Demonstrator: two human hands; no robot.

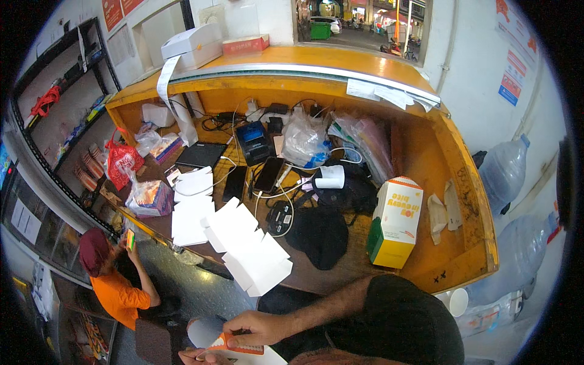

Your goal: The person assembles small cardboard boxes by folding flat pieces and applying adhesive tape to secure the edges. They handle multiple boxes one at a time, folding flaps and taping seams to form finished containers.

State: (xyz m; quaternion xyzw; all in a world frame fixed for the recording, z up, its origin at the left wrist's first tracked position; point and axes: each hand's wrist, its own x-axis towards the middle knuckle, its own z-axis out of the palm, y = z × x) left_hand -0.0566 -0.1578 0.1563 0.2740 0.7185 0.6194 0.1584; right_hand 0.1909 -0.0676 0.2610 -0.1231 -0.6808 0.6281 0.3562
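Low in the picture, my right hand (258, 328) pinches a white cardboard carton blank (252, 350) with an orange printed flap. My left hand (198, 356), partly cut off by the lower edge, has its fingers closed at the carton's left end. Just above my hands, flat white carton blanks (258, 261) lie overlapped at the desk's front edge, one jutting past it. More white blanks (193, 220) lie to their left. A folded-up yellow, white and green carton (395, 222) stands on the desk at right.
The wooden desk (456, 201) holds phones (269, 174), cables, a black cap (319, 237), plastic bags (307, 139) and a dark card terminal (254, 143). A label printer (191, 45) sits on the ledge. A person in orange (118, 292) with a phone is at left; water bottles (505, 167) at right.
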